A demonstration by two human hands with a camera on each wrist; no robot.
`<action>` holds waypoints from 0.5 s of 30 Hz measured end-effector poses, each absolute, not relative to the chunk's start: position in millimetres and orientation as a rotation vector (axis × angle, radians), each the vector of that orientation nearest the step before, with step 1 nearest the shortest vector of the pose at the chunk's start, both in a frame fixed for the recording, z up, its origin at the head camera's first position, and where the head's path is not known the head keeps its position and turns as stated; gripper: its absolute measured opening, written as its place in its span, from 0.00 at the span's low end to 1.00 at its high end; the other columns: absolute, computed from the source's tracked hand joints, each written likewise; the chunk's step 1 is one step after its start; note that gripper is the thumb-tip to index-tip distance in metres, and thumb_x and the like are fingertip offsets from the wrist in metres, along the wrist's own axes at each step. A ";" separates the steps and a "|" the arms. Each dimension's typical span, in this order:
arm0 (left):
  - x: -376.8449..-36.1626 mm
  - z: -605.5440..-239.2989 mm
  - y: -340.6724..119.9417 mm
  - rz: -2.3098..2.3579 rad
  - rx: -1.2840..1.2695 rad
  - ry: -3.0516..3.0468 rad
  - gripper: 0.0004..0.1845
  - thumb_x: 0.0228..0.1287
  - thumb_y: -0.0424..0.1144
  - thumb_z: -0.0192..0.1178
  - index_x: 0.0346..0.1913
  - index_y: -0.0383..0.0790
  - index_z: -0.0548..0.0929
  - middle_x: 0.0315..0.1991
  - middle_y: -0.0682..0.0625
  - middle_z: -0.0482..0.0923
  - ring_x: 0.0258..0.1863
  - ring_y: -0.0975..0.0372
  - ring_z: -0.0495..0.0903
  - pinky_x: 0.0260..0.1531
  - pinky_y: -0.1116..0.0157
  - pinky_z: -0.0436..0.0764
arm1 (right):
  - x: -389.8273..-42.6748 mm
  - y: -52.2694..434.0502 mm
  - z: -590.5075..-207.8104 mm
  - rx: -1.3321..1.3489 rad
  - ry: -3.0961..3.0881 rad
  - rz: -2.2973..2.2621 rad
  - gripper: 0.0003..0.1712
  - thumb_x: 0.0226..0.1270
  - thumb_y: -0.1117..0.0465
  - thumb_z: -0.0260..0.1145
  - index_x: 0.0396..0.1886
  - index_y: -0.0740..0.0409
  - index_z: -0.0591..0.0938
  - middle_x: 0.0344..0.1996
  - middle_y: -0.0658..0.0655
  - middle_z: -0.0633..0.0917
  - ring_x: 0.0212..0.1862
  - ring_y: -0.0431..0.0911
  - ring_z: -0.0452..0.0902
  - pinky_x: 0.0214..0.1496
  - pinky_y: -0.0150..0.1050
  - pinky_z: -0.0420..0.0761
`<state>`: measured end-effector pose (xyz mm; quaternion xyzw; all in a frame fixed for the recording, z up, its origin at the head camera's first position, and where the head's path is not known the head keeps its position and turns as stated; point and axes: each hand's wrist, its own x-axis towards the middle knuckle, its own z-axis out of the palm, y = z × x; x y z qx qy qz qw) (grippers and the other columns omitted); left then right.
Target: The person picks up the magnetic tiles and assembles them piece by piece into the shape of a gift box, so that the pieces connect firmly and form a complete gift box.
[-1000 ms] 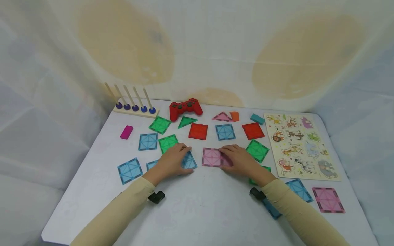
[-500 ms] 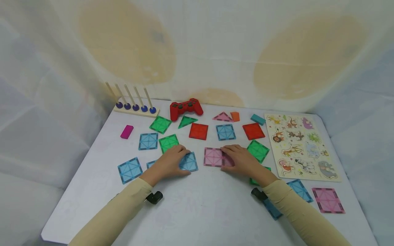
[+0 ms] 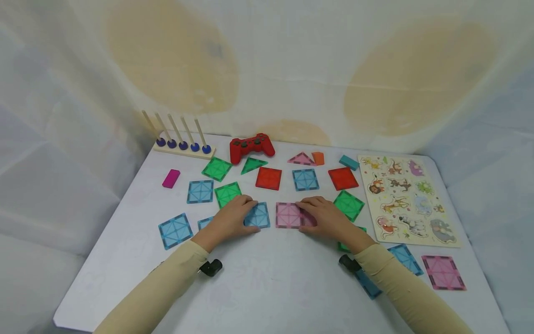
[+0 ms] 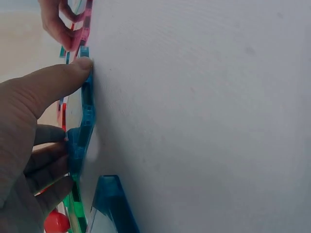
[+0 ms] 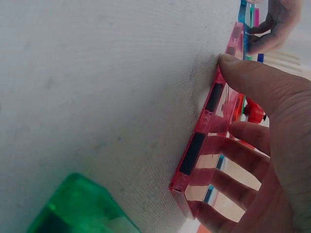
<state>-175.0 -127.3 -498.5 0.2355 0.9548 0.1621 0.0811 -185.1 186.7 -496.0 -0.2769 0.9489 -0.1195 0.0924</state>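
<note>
My left hand (image 3: 231, 217) holds a translucent blue square magnetic tile (image 3: 258, 215) between thumb and fingers, low over the white table. In the left wrist view the thumb presses the blue tile's near edge (image 4: 87, 92); the edge line bends, and whether a second blue tile is joined there cannot be told. My right hand (image 3: 326, 218) grips a pair of pink square magnetic tiles (image 3: 287, 215) joined side by side, the right one partly under the fingers. The right wrist view shows the thumb on the pink edge (image 5: 214, 97). A narrow gap separates blue from pink.
Several loose tiles surround the hands, among them a red square (image 3: 269, 178), a green square (image 3: 349, 205) and a blue square (image 3: 175, 231). Behind them are a red game controller (image 3: 252, 147) and a peg stand (image 3: 183, 150). An animal puzzle board (image 3: 409, 199) lies at right.
The blue tile has turned with my left hand, so its right edge now stands nearly parallel to the pink tile's left edge. The right hand with the pink pair has barely shifted.
</note>
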 end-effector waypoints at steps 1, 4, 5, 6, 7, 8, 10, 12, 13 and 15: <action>-175.2 -498.4 -127.0 0.487 0.698 2.854 0.42 0.58 0.58 0.73 0.73 0.43 0.73 0.66 0.46 0.72 0.66 0.55 0.70 0.63 0.57 0.77 | -184.9 186.6 -495.6 -0.825 2.816 -0.359 0.45 0.59 0.41 0.76 0.74 0.48 0.72 0.69 0.56 0.74 0.71 0.56 0.65 0.67 0.59 0.74; -176.3 -498.5 -125.5 0.507 0.720 2.848 0.42 0.58 0.57 0.74 0.72 0.44 0.74 0.66 0.47 0.72 0.65 0.55 0.70 0.63 0.57 0.78 | -184.3 187.0 -495.5 -0.836 2.808 -0.367 0.45 0.59 0.42 0.76 0.74 0.48 0.72 0.70 0.56 0.74 0.72 0.56 0.65 0.67 0.60 0.74; -176.8 -498.7 -124.8 0.510 0.738 2.843 0.41 0.58 0.57 0.74 0.72 0.44 0.74 0.66 0.48 0.73 0.65 0.55 0.70 0.63 0.57 0.77 | -184.2 187.1 -495.5 -0.841 2.805 -0.372 0.45 0.59 0.42 0.76 0.75 0.48 0.72 0.70 0.56 0.74 0.72 0.56 0.64 0.67 0.60 0.74; -177.3 -499.1 -124.1 0.510 0.756 2.837 0.41 0.59 0.57 0.73 0.72 0.45 0.73 0.66 0.48 0.73 0.66 0.56 0.70 0.63 0.57 0.77 | -183.9 187.0 -495.2 -0.849 2.802 -0.375 0.45 0.59 0.42 0.76 0.75 0.48 0.72 0.70 0.55 0.74 0.72 0.56 0.64 0.67 0.60 0.73; -177.8 -499.5 -123.3 0.509 0.776 2.831 0.41 0.59 0.57 0.73 0.73 0.45 0.73 0.67 0.48 0.73 0.66 0.56 0.69 0.64 0.57 0.76 | -183.9 186.8 -495.4 -0.853 2.798 -0.374 0.45 0.60 0.43 0.76 0.75 0.47 0.72 0.70 0.55 0.73 0.72 0.56 0.64 0.67 0.60 0.73; -178.1 -499.8 -122.5 0.506 0.796 2.824 0.41 0.60 0.57 0.73 0.73 0.45 0.73 0.67 0.49 0.72 0.67 0.56 0.69 0.65 0.57 0.76 | -183.7 186.7 -495.4 -0.856 2.794 -0.381 0.45 0.60 0.43 0.76 0.75 0.47 0.72 0.70 0.55 0.74 0.72 0.56 0.64 0.68 0.60 0.73; -178.3 -500.4 -120.8 0.501 0.825 2.815 0.40 0.60 0.57 0.72 0.73 0.45 0.73 0.68 0.49 0.72 0.68 0.55 0.68 0.65 0.57 0.75 | -183.5 186.1 -495.3 -0.865 2.787 -0.391 0.45 0.60 0.43 0.77 0.75 0.47 0.72 0.70 0.55 0.74 0.72 0.56 0.64 0.68 0.60 0.72; -177.9 -500.5 -119.7 0.504 0.839 2.809 0.40 0.61 0.57 0.72 0.73 0.45 0.73 0.69 0.48 0.72 0.68 0.55 0.68 0.66 0.56 0.74 | -183.4 185.7 -495.9 -0.876 2.784 -0.396 0.44 0.60 0.44 0.76 0.75 0.47 0.72 0.70 0.54 0.74 0.73 0.55 0.64 0.68 0.60 0.72; -177.6 -500.4 -119.3 0.509 0.841 2.807 0.40 0.61 0.56 0.72 0.73 0.44 0.73 0.69 0.48 0.71 0.69 0.55 0.68 0.66 0.56 0.74 | -183.4 185.5 -496.0 -0.876 2.783 -0.399 0.44 0.60 0.44 0.77 0.75 0.47 0.72 0.70 0.54 0.74 0.73 0.55 0.64 0.68 0.59 0.72; -176.6 -500.1 -118.8 0.521 0.839 2.809 0.40 0.61 0.56 0.72 0.73 0.43 0.73 0.69 0.47 0.71 0.68 0.55 0.68 0.66 0.56 0.74 | -183.2 185.4 -496.2 -0.875 2.783 -0.400 0.44 0.59 0.44 0.77 0.75 0.47 0.72 0.70 0.54 0.74 0.73 0.55 0.64 0.68 0.59 0.73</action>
